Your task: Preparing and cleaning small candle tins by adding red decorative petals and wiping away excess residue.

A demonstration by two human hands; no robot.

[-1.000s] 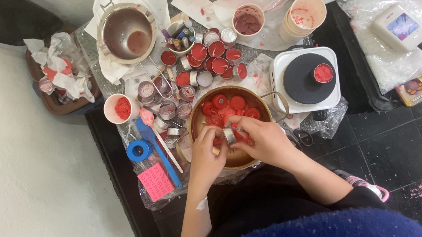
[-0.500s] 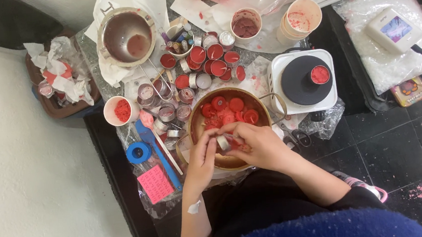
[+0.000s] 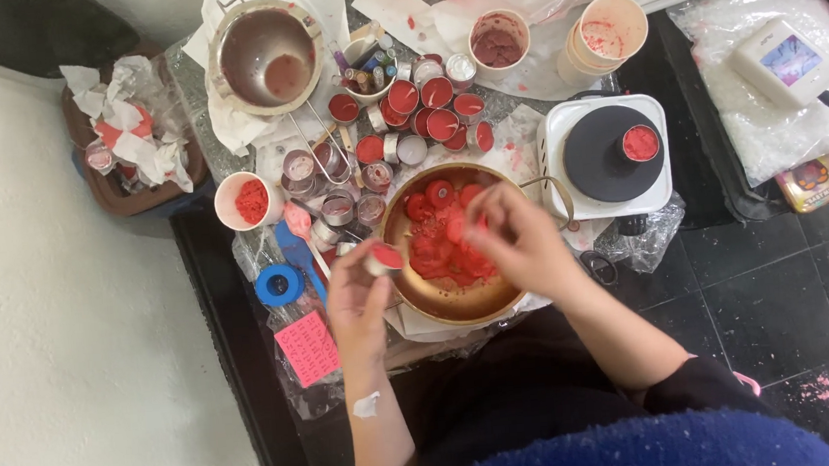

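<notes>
My left hand [image 3: 358, 302] holds a small metal tealight cup [image 3: 383, 258] filled with red wax, just over the left rim of a brass bowl [image 3: 455, 304]. The bowl contains several red wax discs [image 3: 432, 246]. Over those discs, my right hand [image 3: 517, 240] has its fingers bent down and touching the wax; whether it grips a piece is hidden. Behind the bowl stand several filled red tealight cups [image 3: 430, 113] and several empty metal ones [image 3: 332, 185].
A white hotplate [image 3: 606, 157] with a red-filled cup on its black disc sits right of the bowl. A steel pot [image 3: 263, 58], paper cups [image 3: 606, 35], a white cup of red wax [image 3: 246, 201], blue tape [image 3: 279, 285] and a pink card [image 3: 307, 348] surround it.
My left hand has carried the small cup from the middle of the bowl out to its left rim. My right hand has moved up over the wax discs.
</notes>
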